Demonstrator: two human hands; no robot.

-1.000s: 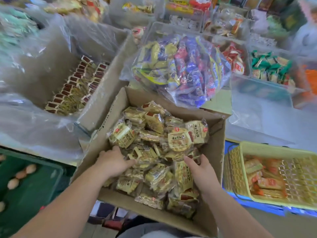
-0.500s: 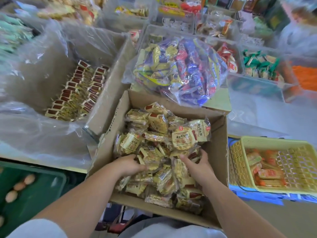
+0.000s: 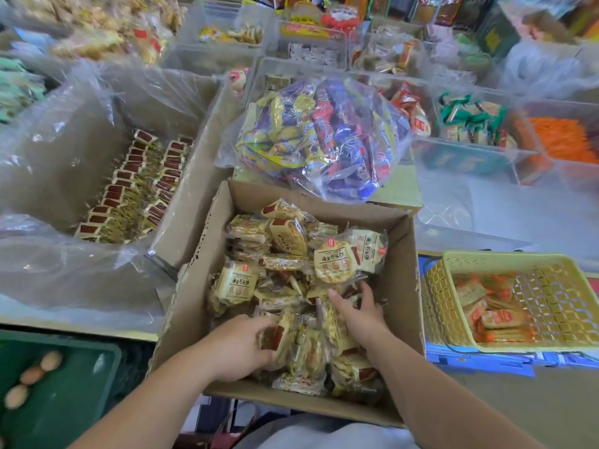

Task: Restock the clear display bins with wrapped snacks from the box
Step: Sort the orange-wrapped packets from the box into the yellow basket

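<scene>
Both hands are reaching deeper into the cardboard box [image 3: 402, 254] than a second ago. The left hand [image 3: 240, 346] is closing around a wrapped snack [image 3: 278, 338] near the front wall. The right hand [image 3: 359, 314] is lying spread, fingers wide, on the snack pile. Clear display bins [image 3: 470, 150] are standing beyond the box.
</scene>
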